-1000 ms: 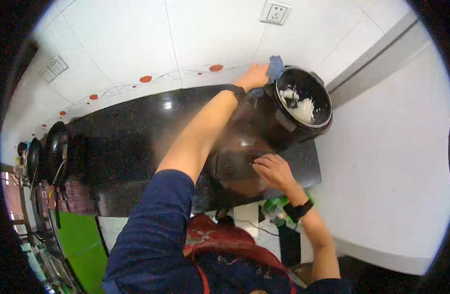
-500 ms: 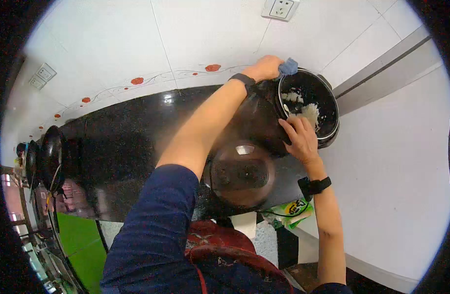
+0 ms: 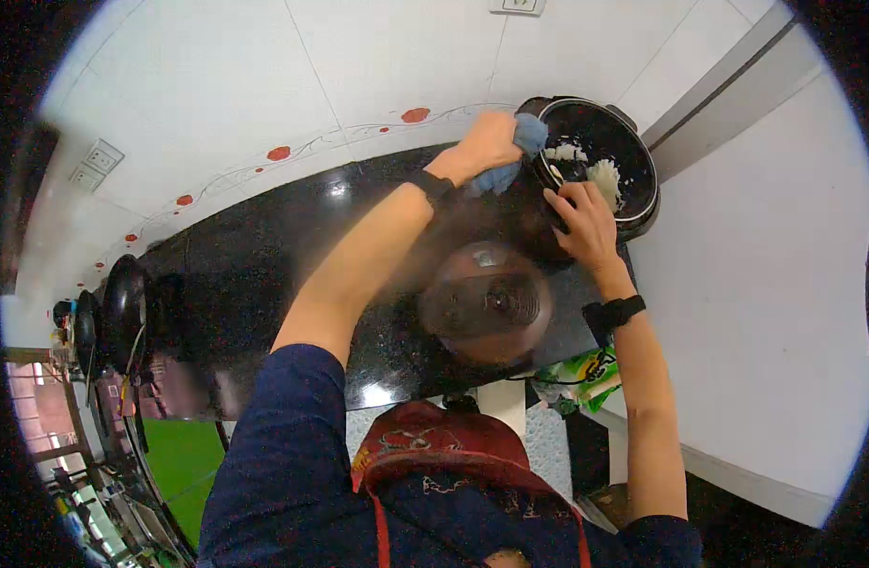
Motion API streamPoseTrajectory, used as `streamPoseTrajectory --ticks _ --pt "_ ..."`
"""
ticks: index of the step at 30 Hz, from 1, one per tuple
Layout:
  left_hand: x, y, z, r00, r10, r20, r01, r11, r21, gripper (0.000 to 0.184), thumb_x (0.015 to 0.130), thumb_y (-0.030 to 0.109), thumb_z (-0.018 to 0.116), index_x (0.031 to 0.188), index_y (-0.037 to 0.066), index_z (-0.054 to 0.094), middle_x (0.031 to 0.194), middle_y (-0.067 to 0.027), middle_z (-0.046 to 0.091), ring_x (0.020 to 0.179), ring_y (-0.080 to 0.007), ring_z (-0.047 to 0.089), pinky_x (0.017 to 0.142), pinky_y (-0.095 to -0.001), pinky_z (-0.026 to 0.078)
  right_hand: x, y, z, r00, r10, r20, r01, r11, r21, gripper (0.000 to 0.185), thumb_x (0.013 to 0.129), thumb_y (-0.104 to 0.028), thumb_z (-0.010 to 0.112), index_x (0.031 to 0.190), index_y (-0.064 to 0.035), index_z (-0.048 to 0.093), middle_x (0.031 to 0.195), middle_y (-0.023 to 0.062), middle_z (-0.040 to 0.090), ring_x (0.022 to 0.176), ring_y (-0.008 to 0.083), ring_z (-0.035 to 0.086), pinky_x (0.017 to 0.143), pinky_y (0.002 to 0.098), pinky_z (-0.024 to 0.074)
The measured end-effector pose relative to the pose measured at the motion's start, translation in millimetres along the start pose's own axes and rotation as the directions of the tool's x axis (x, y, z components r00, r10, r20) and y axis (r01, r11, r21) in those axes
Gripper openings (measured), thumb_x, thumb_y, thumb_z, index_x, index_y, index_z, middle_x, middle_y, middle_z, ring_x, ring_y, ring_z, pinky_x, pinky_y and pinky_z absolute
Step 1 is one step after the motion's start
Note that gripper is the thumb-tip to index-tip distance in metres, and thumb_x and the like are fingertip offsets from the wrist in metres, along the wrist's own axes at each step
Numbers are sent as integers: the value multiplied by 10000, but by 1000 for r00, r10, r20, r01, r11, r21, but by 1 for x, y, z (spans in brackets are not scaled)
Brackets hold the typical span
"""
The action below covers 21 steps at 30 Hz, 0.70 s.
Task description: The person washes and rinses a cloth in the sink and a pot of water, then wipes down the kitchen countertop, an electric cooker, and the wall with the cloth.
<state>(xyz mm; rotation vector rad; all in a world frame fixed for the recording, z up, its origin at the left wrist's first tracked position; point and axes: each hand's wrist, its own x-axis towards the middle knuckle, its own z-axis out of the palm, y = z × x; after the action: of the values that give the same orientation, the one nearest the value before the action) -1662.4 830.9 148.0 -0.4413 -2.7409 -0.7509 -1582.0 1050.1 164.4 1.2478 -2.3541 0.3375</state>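
My left hand (image 3: 488, 145) is closed on a blue cloth (image 3: 529, 135) at the left rim of a black pot (image 3: 633, 142). White rice (image 3: 605, 180) lies in the pot in clumps. At the pot's near rim is my right hand (image 3: 587, 222), its fingers curled over the edge; what its fingertips touch or hold is hidden. A round brown lid (image 3: 487, 305) rests on the dark counter, below and left of the pot.
The black counter (image 3: 264, 246) runs left along a tiled wall, with dark pans (image 3: 126, 312) at its far left end. A green and white bag (image 3: 595, 374) is below the counter's front edge. A white panel (image 3: 756, 284) stands at the right.
My right hand has moved from over the lid up to the pot's rim. The blue cloth now hangs lower beneath my left hand. The view has shifted a little.
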Motion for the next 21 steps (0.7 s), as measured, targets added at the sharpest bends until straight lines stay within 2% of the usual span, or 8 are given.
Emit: streamPoseTrajectory --ticks 3,5,9,11,13,17,19,21 --pt "-5 2 -5 996 -18 85 16 1000 14 213 630 139 585 782 2 643 823 -233 626 769 -379 612 690 -426 490 0 0 -1 1000 1 -3 -1 1000 -6 529 539 -80 714 1048 -122 577 927 40 515 865 258 500 742 366 449" --pt "-5 1 -2 992 -87 92 113 935 -336 253 660 162 590 852 8 648 869 -221 638 832 -351 615 727 -397 485 0 2 -5 1000 0 6 0 1000 -19 528 543 -82 715 1049 -125 573 926 40 515 860 257 499 738 365 449" --pt "-16 28 -33 972 -51 229 175 810 -560 289 717 76 568 993 31 637 933 -114 663 906 -213 620 792 -337 476 0 5 -2 1000 -6 4 6 1000 -25 540 541 -78 708 1057 -132 557 947 33 511 862 252 495 735 362 448" --pt "-17 10 -14 984 44 171 62 821 -568 291 748 43 563 1032 40 624 941 -59 651 874 -164 601 784 -320 472 -3 4 -2 998 -34 -43 34 999 11 538 533 -44 724 1042 -115 567 928 42 514 869 262 504 723 365 448" --pt "-19 9 -10 977 -93 190 212 448 -868 322 748 68 600 1068 43 609 959 -45 640 853 -176 598 788 -321 467 -1 5 -3 1000 -26 -12 27 1000 6 518 538 -38 721 1029 -114 575 923 44 515 865 264 506 725 367 444" --pt "-28 -11 -22 843 -380 380 444 95 -891 265 814 107 578 1066 27 587 962 -83 631 843 -209 603 778 -331 481 -4 4 0 1000 26 -1 -26 999 34 457 576 -74 729 1009 -102 587 927 59 519 882 265 501 753 369 425" --pt "-36 -28 -33 866 -353 355 264 -281 -923 195 854 138 544 997 10 581 918 -102 641 824 -226 625 776 -367 514 0 2 -9 999 -2 -39 4 998 56 406 650 -215 712 1018 -105 579 961 52 527 904 257 492 774 383 414" --pt "-53 -7 -61 815 -409 410 298 -311 -902 230 873 175 526 1027 13 580 950 -116 643 843 -238 625 798 -386 511 -1 -6 -24 999 -29 -45 32 996 86 412 690 -283 703 1028 -80 581 1012 77 543 958 268 495 823 386 397"
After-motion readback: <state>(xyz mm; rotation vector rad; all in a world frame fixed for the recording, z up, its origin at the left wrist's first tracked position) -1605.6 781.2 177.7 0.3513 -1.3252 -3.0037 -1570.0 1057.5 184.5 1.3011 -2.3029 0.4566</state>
